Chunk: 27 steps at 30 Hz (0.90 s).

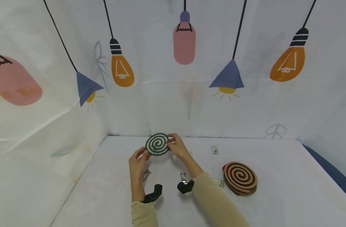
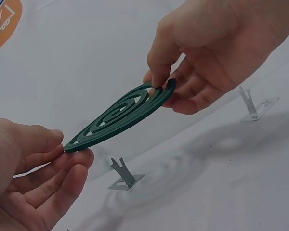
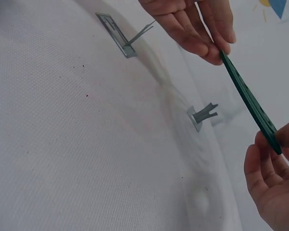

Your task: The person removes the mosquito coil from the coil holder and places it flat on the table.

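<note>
A green mosquito coil is held up above the white table, its spiral face toward the head camera. My left hand pinches its lower left edge between thumb and fingers. At the opposite edge my right hand grips the rim the same way. Seen in the left wrist view, the coil slants upward from the left hand to the right hand. Beneath it on the table stands a small metal coil stand with a forked upright prong.
More small metal stands lie about: one at the back, one by the right wrist, one beside the left wrist. A stack of brown and green coils sits at the right, with a yellowish stand against it.
</note>
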### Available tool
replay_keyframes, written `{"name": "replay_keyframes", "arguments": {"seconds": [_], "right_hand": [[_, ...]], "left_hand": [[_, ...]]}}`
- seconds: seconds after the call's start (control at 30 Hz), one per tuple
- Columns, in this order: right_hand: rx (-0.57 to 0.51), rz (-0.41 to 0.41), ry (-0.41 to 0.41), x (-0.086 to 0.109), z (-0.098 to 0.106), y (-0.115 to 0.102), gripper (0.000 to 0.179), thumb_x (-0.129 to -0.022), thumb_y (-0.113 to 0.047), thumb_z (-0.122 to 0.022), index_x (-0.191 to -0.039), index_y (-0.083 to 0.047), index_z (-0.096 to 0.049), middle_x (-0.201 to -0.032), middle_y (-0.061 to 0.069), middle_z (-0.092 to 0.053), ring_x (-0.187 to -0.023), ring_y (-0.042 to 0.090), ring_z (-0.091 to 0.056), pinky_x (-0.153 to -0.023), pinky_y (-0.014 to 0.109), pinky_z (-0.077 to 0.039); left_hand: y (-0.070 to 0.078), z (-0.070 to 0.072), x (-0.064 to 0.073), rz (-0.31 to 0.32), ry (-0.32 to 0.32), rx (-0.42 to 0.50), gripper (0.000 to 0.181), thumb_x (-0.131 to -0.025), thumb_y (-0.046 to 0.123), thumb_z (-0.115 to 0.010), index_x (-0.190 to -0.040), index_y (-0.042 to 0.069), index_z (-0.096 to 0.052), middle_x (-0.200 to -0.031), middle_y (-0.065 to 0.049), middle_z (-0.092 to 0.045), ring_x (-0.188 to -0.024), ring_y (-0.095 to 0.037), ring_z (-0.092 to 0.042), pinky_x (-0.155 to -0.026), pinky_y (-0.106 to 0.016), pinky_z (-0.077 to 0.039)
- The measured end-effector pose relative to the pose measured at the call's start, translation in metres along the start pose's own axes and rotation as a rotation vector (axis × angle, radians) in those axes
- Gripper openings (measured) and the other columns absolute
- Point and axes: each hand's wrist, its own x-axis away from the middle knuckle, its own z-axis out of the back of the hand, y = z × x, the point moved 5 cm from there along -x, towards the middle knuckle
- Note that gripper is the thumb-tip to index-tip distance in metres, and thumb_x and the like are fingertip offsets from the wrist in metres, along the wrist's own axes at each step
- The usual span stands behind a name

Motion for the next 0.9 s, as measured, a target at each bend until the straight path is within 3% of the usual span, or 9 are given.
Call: {"name": "replay_keyframes", "arguments": {"seconds": [0.23, 0.47, 0.9], "right_hand": [[-0.017, -0.023, 0.022, 0.005, 0.003, 0.002, 0.040, -0.088, -0.005, -0.052, -0.128, -0.007, -0.049, -0.109, 0.015, -0.061, -0.080, 0.014, -0.061, -0.070, 0.025, -0.052], [-0.012, -0.017, 0.041, 0.010, 0.011, -0.002, 0.039, -0.088, -0.006, -0.052, -0.127, -0.008, -0.052, -0.110, 0.016, -0.062, -0.077, 0.012, -0.058, -0.069, 0.024, -0.050], [-0.023, -0.014, 0.060, 0.020, 0.026, 0.004, 0.041, -0.085, -0.004, -0.053, -0.125, -0.009, -0.052, -0.104, 0.014, -0.061, -0.073, 0.011, -0.058, -0.066, 0.023, -0.049]], "left_hand": [[-0.001, -0.003, 0.000, 0.024, -0.036, 0.017, 0.037, -0.090, 0.008, -0.061, -0.126, 0.000, -0.056, -0.113, -0.020, -0.060, -0.071, -0.006, -0.065, -0.067, -0.017, -0.054], [-0.002, -0.012, 0.002, 0.061, -0.147, -0.021, 0.044, -0.090, 0.006, -0.059, -0.133, 0.000, -0.051, -0.116, -0.018, -0.055, -0.073, -0.004, -0.064, -0.069, -0.016, -0.053], [-0.001, -0.019, 0.002, 0.023, -0.218, -0.080, 0.042, -0.088, 0.009, -0.062, -0.130, 0.008, -0.056, -0.111, -0.014, -0.058, -0.073, -0.009, -0.066, -0.070, -0.021, -0.055]]}}
